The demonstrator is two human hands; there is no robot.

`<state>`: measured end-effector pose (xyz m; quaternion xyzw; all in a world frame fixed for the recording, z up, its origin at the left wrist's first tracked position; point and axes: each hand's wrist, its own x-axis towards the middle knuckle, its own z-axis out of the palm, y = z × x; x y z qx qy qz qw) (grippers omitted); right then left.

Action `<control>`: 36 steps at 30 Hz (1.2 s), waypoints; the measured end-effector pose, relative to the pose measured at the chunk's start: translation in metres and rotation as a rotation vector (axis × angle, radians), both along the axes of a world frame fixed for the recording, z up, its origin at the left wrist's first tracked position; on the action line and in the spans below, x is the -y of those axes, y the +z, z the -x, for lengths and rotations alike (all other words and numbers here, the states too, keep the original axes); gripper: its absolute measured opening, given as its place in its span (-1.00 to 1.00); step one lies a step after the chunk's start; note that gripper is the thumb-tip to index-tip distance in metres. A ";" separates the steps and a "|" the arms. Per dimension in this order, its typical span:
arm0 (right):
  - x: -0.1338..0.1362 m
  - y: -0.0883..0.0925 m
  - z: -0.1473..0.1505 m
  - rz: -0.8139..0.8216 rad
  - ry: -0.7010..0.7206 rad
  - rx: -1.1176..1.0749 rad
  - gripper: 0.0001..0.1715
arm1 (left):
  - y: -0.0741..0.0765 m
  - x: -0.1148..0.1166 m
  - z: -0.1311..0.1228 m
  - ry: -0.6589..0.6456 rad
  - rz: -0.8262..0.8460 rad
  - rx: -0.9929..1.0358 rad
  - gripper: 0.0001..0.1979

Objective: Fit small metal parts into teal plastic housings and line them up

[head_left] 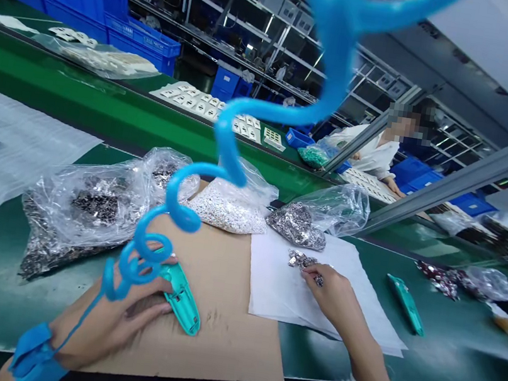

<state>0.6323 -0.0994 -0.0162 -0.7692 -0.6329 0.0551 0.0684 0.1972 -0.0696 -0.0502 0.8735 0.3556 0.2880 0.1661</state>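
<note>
My left hand (pixel 121 311), wearing a blue wrist strap (pixel 38 356), is closed on the near end of a teal plastic shell (pixel 183 301) above a cardboard sheet (pixel 230 352). The shell's hollow inner side faces up. My right hand (pixel 333 298) has its fingertips pinched together at a small pile of shiny metal parts (pixel 301 259) on white paper (pixel 272 289). What lies between those fingertips is too small to make out. A coiled blue cord (pixel 237 111) runs from the strap up across the view and covers part of my left hand.
Bags of metal parts (pixel 297 222) and a bag of small white pieces (pixel 227 206) stand behind the cardboard. Another teal shell (pixel 406 305) lies at right, more on the left sheet. Beyond runs a green conveyor (pixel 118 106) with white cards; a co-worker (pixel 379 149) sits across.
</note>
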 end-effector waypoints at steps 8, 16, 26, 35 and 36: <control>0.023 0.021 0.028 0.002 0.029 -0.105 -0.68 | -0.002 -0.006 0.006 -0.064 -0.001 -0.088 -0.74; 0.025 0.025 0.107 0.111 0.303 -0.405 -0.69 | 0.014 0.005 -0.002 -0.051 0.097 -0.051 -0.80; 0.032 0.023 0.165 0.227 0.642 -0.595 -0.66 | 0.017 0.006 -0.003 -0.054 0.090 -0.037 -0.80; 0.039 0.009 0.179 0.165 0.699 -0.601 -0.73 | 0.017 0.006 -0.004 -0.060 0.094 -0.030 -0.79; 0.039 0.009 0.180 0.153 0.689 -0.600 -0.74 | 0.017 0.006 -0.004 -0.060 0.094 -0.033 -0.79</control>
